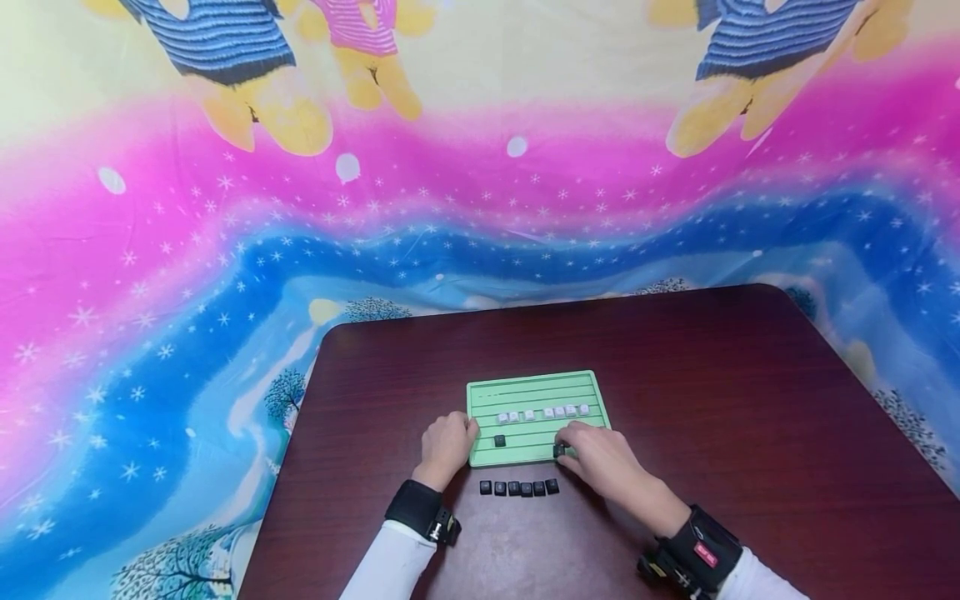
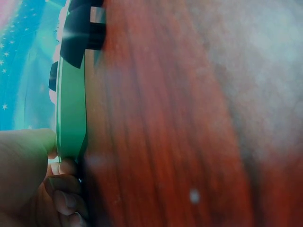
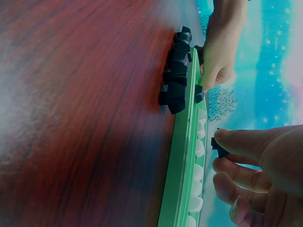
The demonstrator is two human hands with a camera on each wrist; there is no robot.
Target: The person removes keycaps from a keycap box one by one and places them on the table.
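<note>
A green ridged tray (image 1: 536, 429) lies on the table, with a row of several white keycaps (image 1: 559, 412) along one ridge. A single black keycap (image 1: 500, 441) sits lower on its left side. My left hand (image 1: 446, 446) grips the tray's left edge, thumb on top and fingers beneath in the left wrist view. Over the tray's front right part, my right hand (image 1: 603, 458) pinches another black keycap (image 3: 219, 148) between thumb and fingertip. In the right wrist view that keycap is held apart from the tray surface.
Several black keycaps (image 1: 513, 488) stand in a row on the dark wooden table (image 1: 405, 375), just in front of the tray. A printed cloth (image 1: 480, 192) with snowflakes and bears hangs behind the table. Both wrists wear black straps with cameras.
</note>
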